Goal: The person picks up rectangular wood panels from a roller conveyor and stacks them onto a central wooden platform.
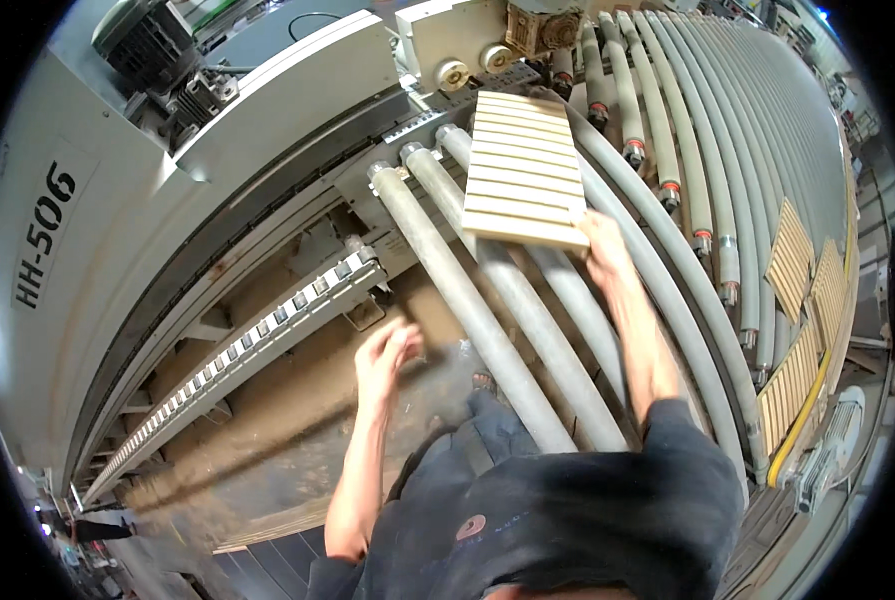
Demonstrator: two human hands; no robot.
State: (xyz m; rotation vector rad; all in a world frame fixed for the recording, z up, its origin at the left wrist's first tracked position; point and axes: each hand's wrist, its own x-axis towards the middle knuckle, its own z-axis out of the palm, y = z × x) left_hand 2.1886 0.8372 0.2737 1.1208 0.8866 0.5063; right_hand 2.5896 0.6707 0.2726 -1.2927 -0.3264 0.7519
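Observation:
A pale slatted wooden panel (pixel 523 170) lies flat across long grey rollers (pixel 487 320) of a conveyor, its far end toward a machine. My right hand (pixel 603 243) grips the panel's near right corner. My left hand (pixel 385 358) hangs free over the sawdust-covered floor, blurred, fingers loosely curled, holding nothing and apart from the rollers.
A big grey machine housing (pixel 97 200) fills the left, with a toothed chain track (pixel 257 345) running along it. More rollers (pixel 707 150) fan out to the right, and several slatted panels (pixel 802 300) lie on them at the far right. Brown sawdust (pixel 287 420) covers the floor.

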